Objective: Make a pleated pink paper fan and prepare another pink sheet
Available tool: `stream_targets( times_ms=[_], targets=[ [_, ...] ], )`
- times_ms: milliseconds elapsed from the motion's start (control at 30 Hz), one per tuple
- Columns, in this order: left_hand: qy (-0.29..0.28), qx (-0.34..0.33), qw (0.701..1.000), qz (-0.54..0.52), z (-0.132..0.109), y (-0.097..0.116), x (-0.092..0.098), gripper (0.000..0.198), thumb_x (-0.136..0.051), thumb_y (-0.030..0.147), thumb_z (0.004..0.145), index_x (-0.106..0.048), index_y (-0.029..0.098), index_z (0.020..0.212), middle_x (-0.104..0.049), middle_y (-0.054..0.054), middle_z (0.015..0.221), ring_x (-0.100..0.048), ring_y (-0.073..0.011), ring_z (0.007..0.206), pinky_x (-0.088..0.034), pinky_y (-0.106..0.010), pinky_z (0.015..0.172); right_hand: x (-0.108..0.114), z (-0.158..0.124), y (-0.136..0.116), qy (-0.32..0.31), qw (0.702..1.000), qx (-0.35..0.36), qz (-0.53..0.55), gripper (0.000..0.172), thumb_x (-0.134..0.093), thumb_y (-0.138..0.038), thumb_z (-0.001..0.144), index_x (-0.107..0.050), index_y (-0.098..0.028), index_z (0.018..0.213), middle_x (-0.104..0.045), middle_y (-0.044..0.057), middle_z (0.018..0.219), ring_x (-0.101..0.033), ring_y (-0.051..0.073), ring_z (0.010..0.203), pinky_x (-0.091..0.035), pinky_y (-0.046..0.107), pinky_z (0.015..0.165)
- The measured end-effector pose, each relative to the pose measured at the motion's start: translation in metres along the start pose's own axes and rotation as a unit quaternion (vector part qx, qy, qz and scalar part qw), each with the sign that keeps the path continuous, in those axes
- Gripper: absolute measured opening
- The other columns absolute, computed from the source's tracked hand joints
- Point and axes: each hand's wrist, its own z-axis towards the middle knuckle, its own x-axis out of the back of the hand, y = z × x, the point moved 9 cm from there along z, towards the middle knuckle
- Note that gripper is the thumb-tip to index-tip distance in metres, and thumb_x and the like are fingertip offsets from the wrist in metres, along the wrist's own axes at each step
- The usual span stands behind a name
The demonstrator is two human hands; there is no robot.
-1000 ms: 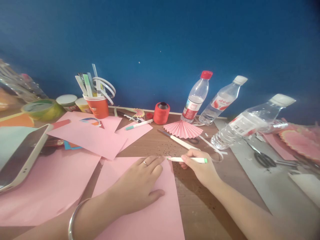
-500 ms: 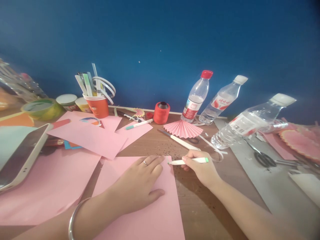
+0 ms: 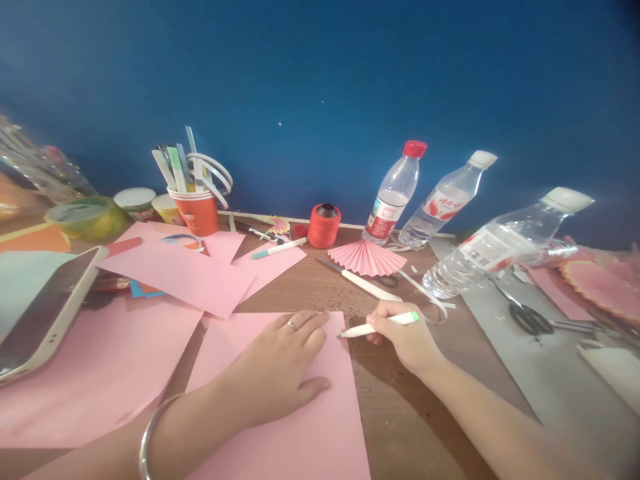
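Note:
A pink sheet of paper (image 3: 325, 433) lies on the brown table in front of me. Flat on its upper part rests my left hand (image 3: 285, 363), fingers stretched out and thumb apart, a ring on one finger. My right hand (image 3: 403, 337) pinches a white marker (image 3: 373, 327) with a green end. The marker's tip is at the sheet's right edge, near the upper right corner. Beyond the hands are a white-handled knife (image 3: 365, 283) and a folded pink paper fan (image 3: 367, 258).
Three bottles (image 3: 393, 193) stand at the back right, near scissors (image 3: 530, 319) on a grey board (image 3: 495, 333). A red thread spool (image 3: 324, 227) and a red cup of pens (image 3: 196, 213) are at the back. A phone (image 3: 47, 313) lies left, by more pink paper (image 3: 100, 373).
The marker's tip has moved slightly toward me along the sheet's right edge, and the marker is tilted more. My left hand has stayed in place.

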Motion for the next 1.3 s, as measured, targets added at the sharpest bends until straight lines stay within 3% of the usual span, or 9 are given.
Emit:
stream_targets(
  times_ms=[133,267,367,533,633,733,1067,1300],
  targets=[
    [-0.001,0.002,1.0,-0.002,-0.003,0.002,-0.001,0.038,-0.054,0.045,0.083,-0.054,0.017,0.108,-0.037,-0.01,0.144,-0.038,-0.03,0.127,-0.034,-0.045,0.102,0.018,0.006,0.009,0.08,0.977,0.004,0.199,0.029,-0.064,-0.024,0.068,-0.044,-0.018,0.049,-0.053,-0.003,0.043,-0.047,0.009,0.04,-0.035,0.019,0.04],
    [-0.007,-0.019,1.0,0.008,-0.007,0.012,-0.003,0.047,-0.061,0.052,0.076,-0.054,0.016,0.105,-0.031,-0.015,0.146,-0.029,-0.0354,0.133,-0.033,-0.048,0.103,0.019,0.008,0.009,0.083,0.971,0.01,0.225,0.029,-0.066,-0.023,0.067,-0.044,-0.017,0.049,-0.053,-0.003,0.043,-0.047,0.008,0.04,-0.035,0.018,0.039],
    [-0.011,-0.026,0.999,0.026,-0.008,0.015,-0.004,0.05,-0.061,0.055,0.074,-0.055,0.015,0.104,-0.029,-0.015,0.147,-0.026,-0.0372,0.133,-0.034,-0.05,0.103,0.016,0.007,0.006,0.06,0.971,0.023,0.231,0.019,-0.064,-0.028,0.071,-0.055,-0.017,0.059,-0.059,-0.001,0.049,-0.051,0.009,0.043,-0.04,0.019,0.042],
    [0.014,-0.025,0.999,0.036,-0.006,0.006,-0.006,0.051,-0.053,0.056,0.08,-0.054,0.015,0.11,-0.028,-0.012,0.148,-0.021,-0.0348,0.136,-0.032,-0.049,0.105,0.001,0.005,0.005,-0.012,0.991,0.017,0.132,0.02,-0.065,-0.032,0.074,-0.068,-0.016,0.084,-0.07,0.006,0.07,-0.064,0.015,0.06,-0.051,0.027,0.058],
    [0.029,-0.024,0.999,0.029,-0.005,0.002,-0.009,0.06,-0.051,0.057,0.081,-0.046,0.015,0.124,-0.028,-0.011,0.148,-0.017,-0.0319,0.137,-0.029,-0.047,0.108,-0.007,0.002,0.001,-0.034,0.998,0.024,0.041,0.013,-0.066,-0.028,0.073,-0.067,-0.015,0.075,-0.067,0.003,0.064,-0.06,0.012,0.055,-0.048,0.022,0.052],
    [0.035,-0.026,0.999,0.02,-0.004,0.002,-0.011,0.064,-0.053,0.056,0.08,-0.043,0.015,0.128,-0.029,-0.01,0.148,-0.015,-0.0301,0.138,-0.025,-0.045,0.111,-0.01,0.0,-0.001,-0.015,1.0,0.021,-0.014,0.012,-0.063,-0.025,0.074,-0.06,-0.016,0.066,-0.061,-0.001,0.054,-0.053,0.009,0.046,-0.042,0.019,0.044],
    [0.032,-0.032,0.999,0.007,-0.004,0.007,-0.014,0.078,-0.052,0.056,0.08,-0.026,0.013,0.14,-0.022,-0.007,0.151,-0.011,-0.0298,0.139,-0.024,-0.046,0.111,-0.013,-0.003,-0.004,0.016,0.998,0.005,-0.065,0.025,-0.06,-0.029,0.075,-0.049,-0.018,0.055,-0.064,0.001,0.056,-0.059,0.013,0.05,-0.049,0.023,0.049],
    [0.028,-0.028,0.999,0.008,-0.004,0.006,-0.014,0.076,-0.051,0.058,0.08,-0.029,0.014,0.139,-0.02,-0.007,0.151,-0.01,-0.0302,0.139,-0.024,-0.045,0.111,-0.011,-0.003,-0.002,0.018,0.997,0.011,-0.078,0.025,-0.06,-0.03,0.076,-0.05,-0.019,0.057,-0.065,0.001,0.056,-0.061,0.015,0.052,-0.05,0.024,0.049]
  ],
)
